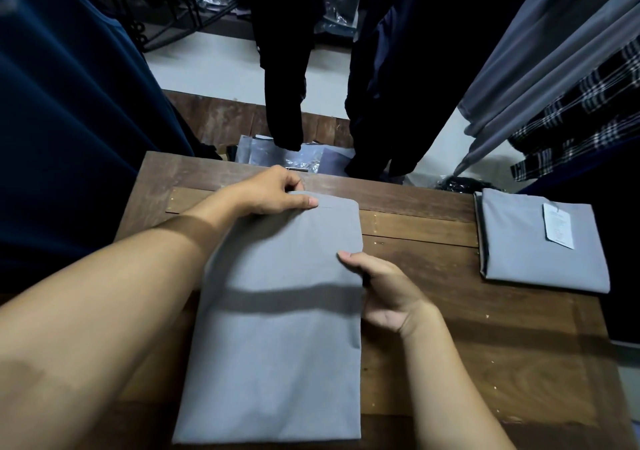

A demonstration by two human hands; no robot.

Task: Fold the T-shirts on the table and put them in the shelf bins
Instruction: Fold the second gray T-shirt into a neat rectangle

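A grey T-shirt [280,328] lies on the wooden table [485,339], folded into a long narrow strip that runs from the near edge toward the far side. My left hand [273,191] pinches the strip's far left corner, thumb on top and fingers curled under the cloth. My right hand [381,287] grips the strip's right edge about halfway along, thumb on top of the fabric. A second grey T-shirt [540,242], folded into a flat rectangle with a white paper tag [557,226] on it, rests at the table's far right.
Dark garments [284,69] hang over the table's far edge, a navy one [69,103] at left, grey and plaid ones [571,103] at right. Plastic-wrapped packs [294,155] lie on the floor behind the table. No shelf bins are in view.
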